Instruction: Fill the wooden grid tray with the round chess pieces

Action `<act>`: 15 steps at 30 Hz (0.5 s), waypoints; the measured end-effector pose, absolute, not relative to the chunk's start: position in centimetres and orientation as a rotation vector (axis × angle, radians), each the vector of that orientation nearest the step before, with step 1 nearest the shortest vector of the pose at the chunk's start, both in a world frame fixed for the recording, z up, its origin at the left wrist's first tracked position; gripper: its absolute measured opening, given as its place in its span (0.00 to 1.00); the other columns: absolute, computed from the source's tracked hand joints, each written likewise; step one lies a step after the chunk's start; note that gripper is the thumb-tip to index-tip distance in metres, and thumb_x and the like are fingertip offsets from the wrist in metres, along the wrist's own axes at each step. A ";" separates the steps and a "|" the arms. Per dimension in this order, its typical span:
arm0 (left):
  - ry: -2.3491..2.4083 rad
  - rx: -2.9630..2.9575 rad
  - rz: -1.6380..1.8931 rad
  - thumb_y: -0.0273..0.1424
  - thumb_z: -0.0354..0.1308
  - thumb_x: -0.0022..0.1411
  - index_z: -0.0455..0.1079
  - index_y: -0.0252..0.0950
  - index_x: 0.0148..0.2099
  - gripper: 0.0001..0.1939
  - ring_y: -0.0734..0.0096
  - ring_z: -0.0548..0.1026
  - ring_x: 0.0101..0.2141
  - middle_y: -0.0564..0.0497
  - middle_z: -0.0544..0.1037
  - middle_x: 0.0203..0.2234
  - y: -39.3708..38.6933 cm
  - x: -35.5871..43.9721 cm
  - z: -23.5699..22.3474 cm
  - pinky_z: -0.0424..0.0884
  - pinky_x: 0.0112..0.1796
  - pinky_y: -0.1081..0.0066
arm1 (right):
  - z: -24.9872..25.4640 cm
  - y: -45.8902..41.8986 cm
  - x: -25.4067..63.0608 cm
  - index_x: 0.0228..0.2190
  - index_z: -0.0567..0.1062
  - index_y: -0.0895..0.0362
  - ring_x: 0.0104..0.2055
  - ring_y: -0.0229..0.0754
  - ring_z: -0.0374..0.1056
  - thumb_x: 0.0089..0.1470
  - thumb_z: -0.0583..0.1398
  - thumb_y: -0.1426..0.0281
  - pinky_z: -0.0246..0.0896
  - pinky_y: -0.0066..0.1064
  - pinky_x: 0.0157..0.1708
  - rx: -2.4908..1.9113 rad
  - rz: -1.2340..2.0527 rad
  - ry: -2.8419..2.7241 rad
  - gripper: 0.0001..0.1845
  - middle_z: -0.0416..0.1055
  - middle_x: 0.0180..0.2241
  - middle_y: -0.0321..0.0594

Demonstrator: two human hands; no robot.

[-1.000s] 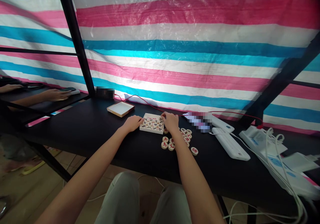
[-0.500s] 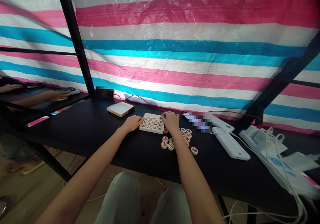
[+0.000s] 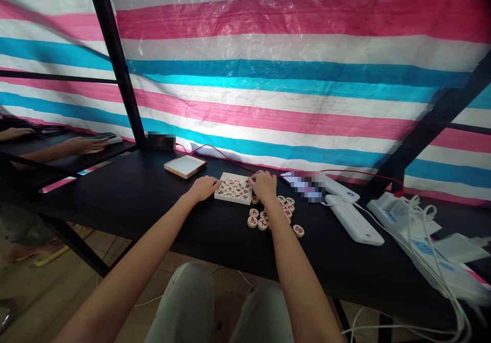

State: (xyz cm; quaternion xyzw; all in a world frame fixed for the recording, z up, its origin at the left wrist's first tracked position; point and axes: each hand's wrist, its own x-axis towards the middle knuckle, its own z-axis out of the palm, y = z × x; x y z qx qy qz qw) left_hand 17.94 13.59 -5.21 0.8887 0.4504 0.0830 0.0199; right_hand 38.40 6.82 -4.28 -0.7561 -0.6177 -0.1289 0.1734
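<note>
Left hand [image 3: 205, 187], right hand [image 3: 264, 184] flank box [image 3: 233, 200], grip unclear; right forearm [image 3: 286, 251] overlaps loose discs [image 3: 263, 224]; tray [image 3: 184, 166] beyond left hand.

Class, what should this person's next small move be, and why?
Probably, the right hand should pick up the loose round piece beside the white box: it lies close to that hand, outside the box, while similar pieces sit inside.

Striped plastic sheeting [image 3: 268, 90] is hanging across the upper frame behind a black bench [image 3: 126, 192], suggesting a makeshift workspace.
</note>
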 end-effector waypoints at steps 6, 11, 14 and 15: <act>1.370 2.759 0.276 0.41 0.34 0.64 0.72 0.35 0.36 0.27 0.61 0.72 0.37 0.43 0.75 0.34 13.7 17.9 -5.3 0.65 0.35 0.70 | -3.2 6.3 38.4 0.32 0.77 0.54 0.44 0.46 0.59 0.56 0.50 0.64 0.47 0.38 0.42 -2.140 -0.356 -1.721 0.16 0.69 0.40 0.43; 1.369 2.771 0.282 0.41 0.34 0.64 0.72 0.35 0.37 0.27 0.61 0.72 0.37 0.43 0.75 0.35 13.9 17.9 -5.5 0.64 0.35 0.69 | -2.1 5.3 40.7 0.35 0.75 0.50 0.42 0.43 0.64 0.51 0.56 0.68 0.53 0.34 0.40 -2.239 -0.095 -1.572 0.10 0.72 0.37 0.37; 1.381 2.758 0.265 0.41 0.34 0.64 0.73 0.35 0.39 0.27 0.61 0.72 0.37 0.43 0.75 0.35 13.9 17.9 -5.5 0.64 0.35 0.70 | -2.3 5.1 42.5 0.32 0.76 0.51 0.35 0.40 0.67 0.43 0.63 0.68 0.57 0.29 0.34 -2.321 0.107 -1.578 0.09 0.73 0.32 0.36; 1.384 2.757 0.260 0.42 0.34 0.64 0.73 0.35 0.39 0.27 0.61 0.72 0.37 0.43 0.75 0.35 13.9 17.9 -5.5 0.65 0.35 0.69 | -2.5 5.1 43.0 0.31 0.77 0.51 0.33 0.40 0.68 0.39 0.65 0.69 0.57 0.27 0.32 -2.324 0.116 -1.594 0.10 0.73 0.30 0.35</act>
